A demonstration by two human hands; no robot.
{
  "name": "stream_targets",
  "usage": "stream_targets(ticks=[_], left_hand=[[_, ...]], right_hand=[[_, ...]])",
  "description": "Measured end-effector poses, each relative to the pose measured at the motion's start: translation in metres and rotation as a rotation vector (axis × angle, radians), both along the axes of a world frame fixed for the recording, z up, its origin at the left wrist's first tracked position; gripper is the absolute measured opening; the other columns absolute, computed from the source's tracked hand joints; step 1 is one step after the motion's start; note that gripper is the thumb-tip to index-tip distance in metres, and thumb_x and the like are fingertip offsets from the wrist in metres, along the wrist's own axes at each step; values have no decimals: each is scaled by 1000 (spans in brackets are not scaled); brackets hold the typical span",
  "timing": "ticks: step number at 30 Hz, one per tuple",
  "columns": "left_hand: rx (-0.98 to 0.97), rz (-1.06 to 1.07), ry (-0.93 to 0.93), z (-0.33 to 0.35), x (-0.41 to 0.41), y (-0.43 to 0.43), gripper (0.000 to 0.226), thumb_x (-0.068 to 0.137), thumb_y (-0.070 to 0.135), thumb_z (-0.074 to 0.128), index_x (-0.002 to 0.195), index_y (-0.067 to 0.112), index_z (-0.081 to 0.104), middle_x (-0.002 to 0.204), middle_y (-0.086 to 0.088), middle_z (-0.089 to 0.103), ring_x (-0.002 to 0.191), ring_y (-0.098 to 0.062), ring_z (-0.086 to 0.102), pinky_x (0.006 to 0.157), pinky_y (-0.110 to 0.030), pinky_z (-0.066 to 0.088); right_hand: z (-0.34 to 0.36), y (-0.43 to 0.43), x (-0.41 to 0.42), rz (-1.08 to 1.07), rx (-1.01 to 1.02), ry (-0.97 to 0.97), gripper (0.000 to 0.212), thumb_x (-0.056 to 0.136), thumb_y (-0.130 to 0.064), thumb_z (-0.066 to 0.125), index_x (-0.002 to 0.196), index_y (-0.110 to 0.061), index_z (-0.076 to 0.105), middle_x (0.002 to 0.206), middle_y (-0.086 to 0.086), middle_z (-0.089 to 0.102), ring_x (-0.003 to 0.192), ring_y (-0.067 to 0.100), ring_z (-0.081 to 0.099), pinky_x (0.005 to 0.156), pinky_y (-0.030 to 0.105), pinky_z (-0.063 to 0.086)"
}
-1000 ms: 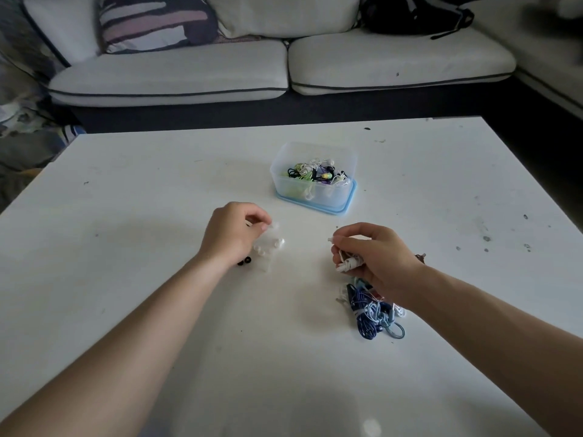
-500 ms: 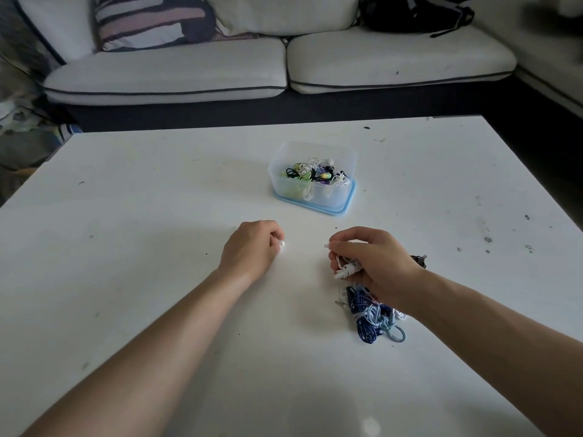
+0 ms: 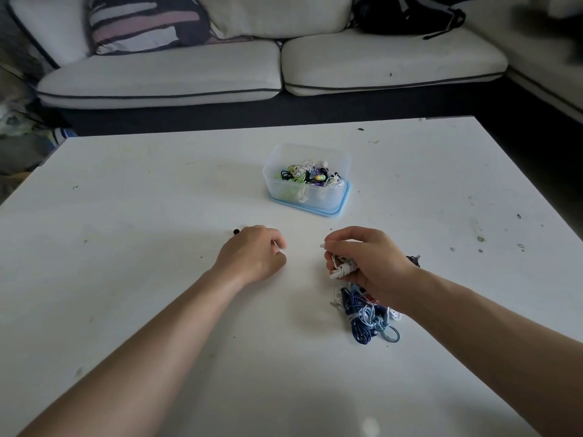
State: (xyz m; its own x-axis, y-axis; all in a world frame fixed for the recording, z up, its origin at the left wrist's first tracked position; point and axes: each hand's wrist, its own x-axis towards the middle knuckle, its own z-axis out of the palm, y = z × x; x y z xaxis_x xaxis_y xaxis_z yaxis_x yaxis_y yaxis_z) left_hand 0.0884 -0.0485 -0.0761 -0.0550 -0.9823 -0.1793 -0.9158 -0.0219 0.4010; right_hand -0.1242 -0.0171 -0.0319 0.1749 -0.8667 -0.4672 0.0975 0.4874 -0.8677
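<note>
Here, the right hand [image 3: 372, 263] is gripping one white earphone cable [image 3: 342, 269], its fingers curling round the coiled wire so that the bundle is poking out on the thumb side and one small white end is sticking out past the fingertips. The left hand [image 3: 252, 253] is resting on the table [image 3: 142, 200] just beside it, fingers curled in. A sliver of white is showing at the fingertips, and I cannot tell whether they are pinching anything. One small black piece [image 3: 236, 231] is lying against the far side of that hand. One heap of blue cables [image 3: 366, 316] is lying on the table just under the right wrist. Farther back, one clear plastic box [image 3: 307, 197] is sitting apart from both hands, holding a tangle of mixed cords.
</note>
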Motion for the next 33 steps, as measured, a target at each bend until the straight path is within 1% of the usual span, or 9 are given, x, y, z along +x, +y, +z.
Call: stream_targets(ticks=[3,6,12,17,22,25,28,31,33], left_hand=[[-59,-29,-36,-3,0,1,7,79,31,62,84,34,66,86,15,62,86,-7,58,72,-27,48],[-92,-16,-47,-3,-1,2,11,81,23,60,83,32,67,90,13,63,84,-9,57,68,-26,46],[-95,4,-73,-2,-3,2,15,83,20,58,84,30,69,92,11,58,86,-11,56,67,-26,43],[-122,-29,-73,-2,-8,5,17,82,16,58,84,30,68,92,12,64,85,-9,53,70,-26,45],[-128,12,181,10,-4,5,22,82,12,63,86,32,70,80,13,66,67,-4,56,62,-22,46],[-71,119,377,30,-4,12,17,83,13,71,83,29,75,77,9,70,68,-8,63,52,-19,50],[-39,143,560,53,-5,27,14,83,16,76,81,30,76,80,6,74,71,-9,65,59,-26,53],[-14,161,755,72,-5,45,11,83,12,76,84,23,76,87,3,76,72,-6,65,57,-18,48],[-1,208,871,79,-6,53,11,81,10,77,84,21,75,90,0,76,76,-9,67,59,-21,49]], right_hand=[[0,0,0,4,4,3,5,88,-1,69,92,-3,67,72,12,64,60,19,61,59,28,54],[1,0,-1,9,7,5,6,88,-2,70,94,-2,67,72,12,64,60,19,61,59,28,54],[3,2,0,5,-4,-12,7,89,-3,69,96,-1,68,75,13,64,61,18,60,57,25,54],[4,3,0,5,1,-2,5,89,-3,69,94,-2,68,74,12,65,60,18,60,58,26,54],[7,3,-1,7,-2,-4,7,87,-4,72,94,-3,69,75,12,65,62,18,61,60,26,55],[10,3,-1,10,-18,-23,7,87,-5,72,94,-4,69,76,12,67,64,18,62,64,28,55],[15,5,1,47,-69,-65,8,88,-6,71,95,-4,69,79,12,68,65,19,63,64,30,56],[24,9,3,92,-137,-134,7,89,-5,70,95,-2,68,80,13,69,64,20,63,60,29,55],[30,12,5,123,-187,-165,7,88,-4,70,94,-1,68,80,15,69,64,21,64,59,29,55]])
